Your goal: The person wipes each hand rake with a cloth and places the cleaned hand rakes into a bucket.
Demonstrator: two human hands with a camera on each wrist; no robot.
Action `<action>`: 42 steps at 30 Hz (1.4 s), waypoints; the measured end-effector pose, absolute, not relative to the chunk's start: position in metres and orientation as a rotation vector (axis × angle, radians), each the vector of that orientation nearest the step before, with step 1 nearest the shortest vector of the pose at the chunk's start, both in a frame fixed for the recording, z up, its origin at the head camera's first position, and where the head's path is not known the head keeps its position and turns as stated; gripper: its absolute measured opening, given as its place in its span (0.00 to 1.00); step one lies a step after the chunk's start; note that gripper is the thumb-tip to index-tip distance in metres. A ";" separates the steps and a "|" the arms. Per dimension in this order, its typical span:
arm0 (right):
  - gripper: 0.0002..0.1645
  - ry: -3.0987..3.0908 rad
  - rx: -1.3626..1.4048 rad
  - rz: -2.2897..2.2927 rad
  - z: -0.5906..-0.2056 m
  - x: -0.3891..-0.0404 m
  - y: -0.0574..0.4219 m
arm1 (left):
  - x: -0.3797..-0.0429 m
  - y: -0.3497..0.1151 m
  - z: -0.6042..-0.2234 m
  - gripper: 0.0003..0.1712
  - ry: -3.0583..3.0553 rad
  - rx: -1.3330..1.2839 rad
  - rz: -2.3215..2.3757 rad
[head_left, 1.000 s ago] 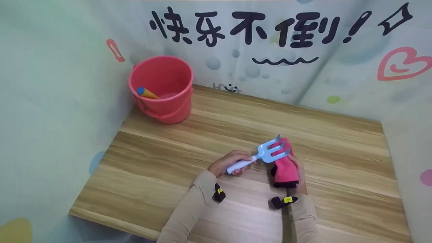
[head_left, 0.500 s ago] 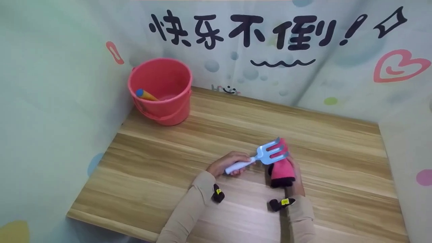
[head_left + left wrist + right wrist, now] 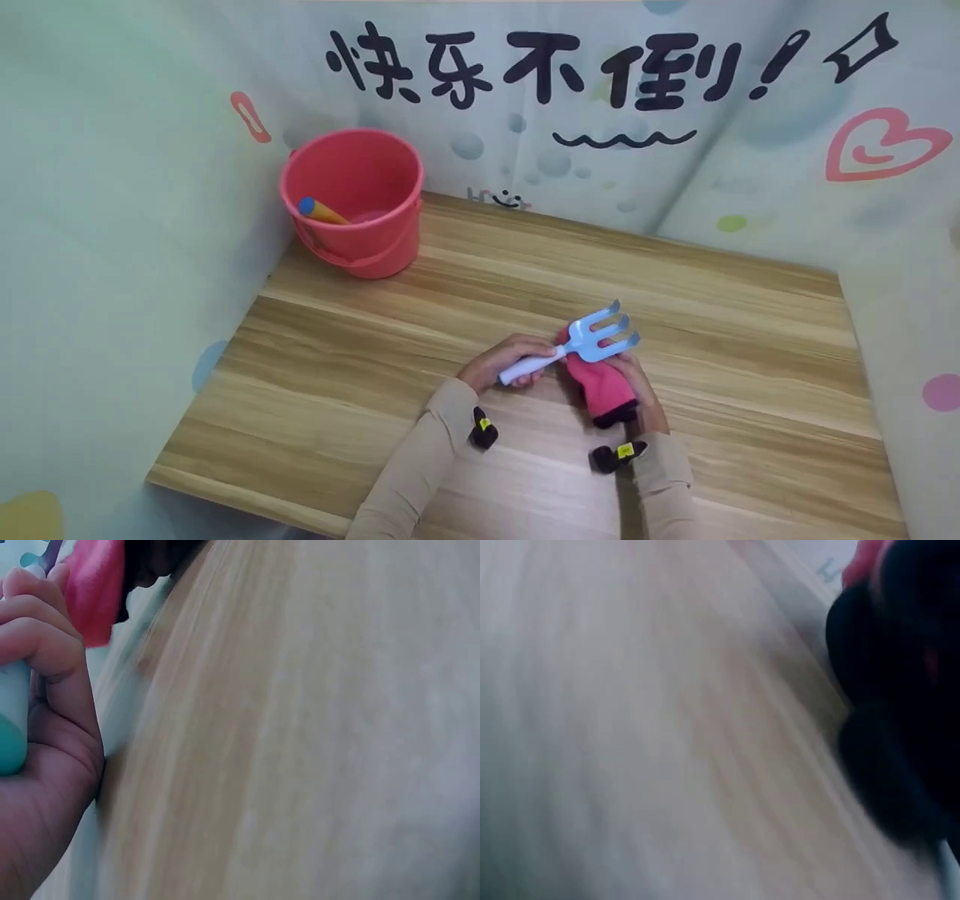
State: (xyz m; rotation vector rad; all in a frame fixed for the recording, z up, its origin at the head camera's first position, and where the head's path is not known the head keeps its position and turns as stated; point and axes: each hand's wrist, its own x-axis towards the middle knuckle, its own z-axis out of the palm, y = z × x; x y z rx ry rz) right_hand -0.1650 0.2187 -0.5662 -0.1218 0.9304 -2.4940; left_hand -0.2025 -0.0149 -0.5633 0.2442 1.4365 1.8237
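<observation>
My left hand (image 3: 504, 361) grips the pale handle of a light blue garden hand fork (image 3: 591, 339). The fork's prongs point up and right, over the pink part of a glove. That pink and black glove (image 3: 604, 384) is in my right hand (image 3: 639, 386), its black-edged cuff toward me. In the left wrist view, curled fingers (image 3: 52, 645) wrap the handle (image 3: 11, 705), and the pink fabric shows beyond them. Dark, rounded lobes of the glove (image 3: 892, 705) fill the right side of the right wrist view, blurred; my right fingers are hidden there.
A pink bucket (image 3: 405, 232) stands at the back left of the wooden table (image 3: 337, 390), against the printed cloth walls. Inside leans a yellow stick-like thing with a blue end (image 3: 322, 211). Cloth walls (image 3: 480, 142) enclose the back and both sides.
My right hand has shifted slightly left and swung the glove: its far end now points up and left, under the fork's neck. My left hand and the fork have hardly moved.
</observation>
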 end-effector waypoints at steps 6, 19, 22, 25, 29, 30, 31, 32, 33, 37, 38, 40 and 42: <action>0.19 0.412 -0.018 -2.540 -0.563 -0.158 0.228 | -0.203 -0.011 -0.560 0.27 1.403 0.243 1.822; 0.16 1.337 0.562 -2.464 -0.550 -0.168 0.223 | -0.204 -0.012 -0.559 0.26 1.397 0.268 1.764; 0.13 1.291 0.525 -2.534 -0.554 -0.170 0.224 | -0.203 -0.013 -0.559 0.27 1.391 0.257 1.746; 0.16 1.236 0.406 -2.631 -0.558 -0.174 0.226 | -0.203 -0.014 -0.558 0.29 1.392 0.240 1.731; 0.35 1.107 0.280 -2.719 -0.563 -0.176 0.229 | -0.203 -0.016 -0.559 0.29 1.379 0.231 1.719; 0.38 1.073 0.275 -2.735 -0.564 -0.176 0.229 | -0.203 -0.016 -0.559 0.28 1.381 0.233 1.715; 0.40 1.025 0.264 -2.754 -0.565 -0.176 0.230 | -0.202 -0.017 -0.559 0.28 1.378 0.228 1.711; 0.40 0.974 0.266 -2.774 -0.566 -0.175 0.230 | -0.202 -0.017 -0.559 0.28 1.378 0.221 1.706; 0.37 0.929 0.261 -2.792 -0.567 -0.175 0.230 | -0.202 -0.018 -0.559 0.27 1.381 0.215 1.701; 0.24 0.737 0.225 -2.883 -0.567 -0.175 0.231 | -0.202 -0.018 -0.559 0.28 1.385 0.205 1.694; 0.21 0.706 0.227 -2.902 -0.567 -0.175 0.231 | -0.202 -0.018 -0.559 0.28 1.384 0.209 1.693; 0.20 0.713 0.236 -2.908 -0.564 -0.175 0.230 | -0.203 -0.017 -0.559 0.28 1.376 0.222 1.699; 0.16 0.799 0.310 -2.873 -0.561 -0.176 0.228 | -0.204 -0.018 -0.559 0.28 1.371 0.235 1.716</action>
